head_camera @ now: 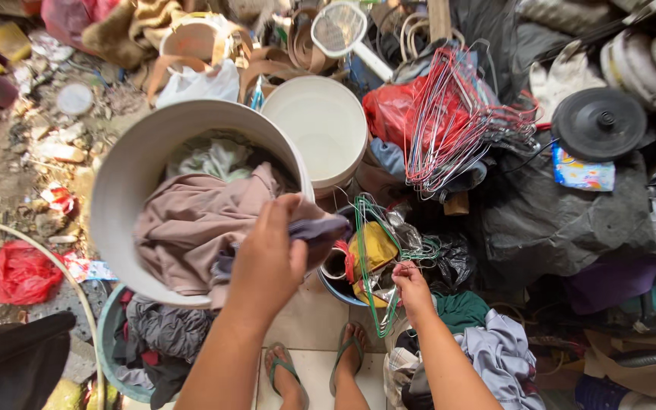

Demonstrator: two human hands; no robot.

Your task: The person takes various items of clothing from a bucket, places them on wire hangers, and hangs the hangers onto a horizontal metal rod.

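Note:
My left hand (267,258) grips a greyish-purple garment (320,230) at the near rim of a large white bucket (119,182). The bucket holds crumpled clothes, a dusty-pink one (191,224) on top. My right hand (411,287) pinches a green wire hanger (377,250) that rises from a blue tub (335,287) of tangled hangers and a yellow cloth (373,247). My feet in green flip-flops (316,368) stand on pale tiles below.
An empty white bucket (324,129) sits behind. Red and white wire hangers (457,114) pile over a red bag at right. A teal basin (115,342) of dark clothes lies under the big bucket. Clothes heap at lower right (495,357); rubble and litter cover the ground at left.

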